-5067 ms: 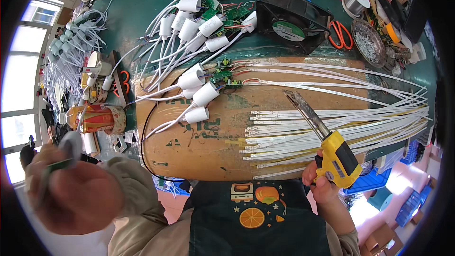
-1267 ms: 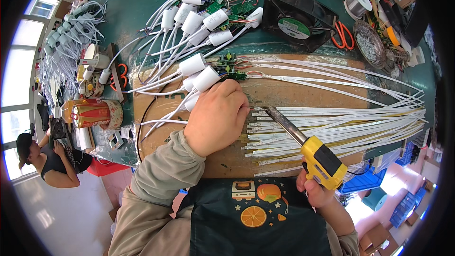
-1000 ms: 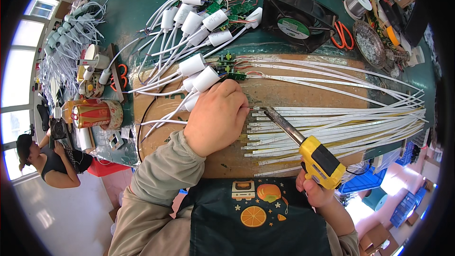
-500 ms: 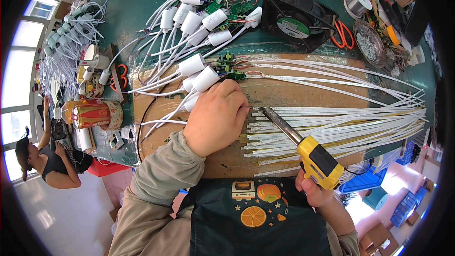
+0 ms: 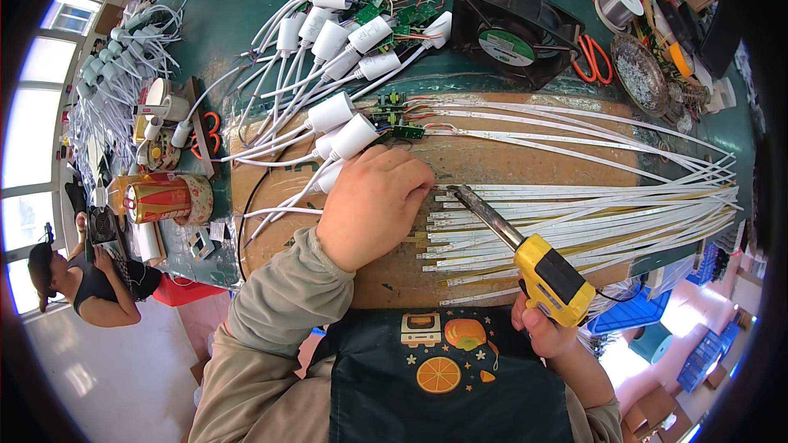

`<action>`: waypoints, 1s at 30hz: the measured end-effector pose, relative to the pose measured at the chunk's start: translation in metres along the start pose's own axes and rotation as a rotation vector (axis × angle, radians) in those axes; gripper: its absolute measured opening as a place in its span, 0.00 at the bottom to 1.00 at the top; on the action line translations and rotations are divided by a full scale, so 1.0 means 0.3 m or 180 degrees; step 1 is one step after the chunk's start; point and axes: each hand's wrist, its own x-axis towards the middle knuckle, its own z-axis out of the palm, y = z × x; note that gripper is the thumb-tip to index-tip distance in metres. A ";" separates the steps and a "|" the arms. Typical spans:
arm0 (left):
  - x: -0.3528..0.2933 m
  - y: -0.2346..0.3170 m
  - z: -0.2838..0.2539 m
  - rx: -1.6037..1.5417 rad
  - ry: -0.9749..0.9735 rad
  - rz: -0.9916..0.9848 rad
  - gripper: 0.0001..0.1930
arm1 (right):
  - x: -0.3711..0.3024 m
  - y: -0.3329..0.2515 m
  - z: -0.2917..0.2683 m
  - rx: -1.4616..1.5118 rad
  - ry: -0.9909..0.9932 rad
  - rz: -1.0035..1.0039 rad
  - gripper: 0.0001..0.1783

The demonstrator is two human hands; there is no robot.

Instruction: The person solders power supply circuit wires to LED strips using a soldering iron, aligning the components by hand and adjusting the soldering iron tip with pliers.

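The left hand's [image 5: 373, 209] fingers curl together, tips hidden, so I cannot tell what they pinch; their knuckles have just dipped slightly toward the person. Right of them, the soldering iron [image 5: 560, 283] stays with its tip by the uppermost white strips' [image 5: 574, 193] ends, so work there seems unbroken. Farther right, the right hand [image 5: 543, 324] grips its handle; white sockets [image 5: 353, 137] lie just beyond the left fingers.

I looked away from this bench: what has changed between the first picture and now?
The left hand swung right and away from the body, to beside the white strips. The right hand still holds the yellow soldering gun, whose tip moved left, to their ends. The black fan stayed put.
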 end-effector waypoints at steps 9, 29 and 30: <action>-0.006 -0.004 0.003 0.0075 0.0065 0.0111 0.05 | -0.002 0.005 -0.001 0.0076 -0.0008 -0.0011 0.33; -0.013 0.003 0.008 0.0341 0.0136 0.0229 0.06 | 0.011 -0.014 0.012 0.0136 -0.0058 0.0043 0.33; -0.012 0.002 0.009 0.0335 0.0139 0.0231 0.06 | 0.011 -0.013 0.013 0.0132 -0.0059 0.0045 0.33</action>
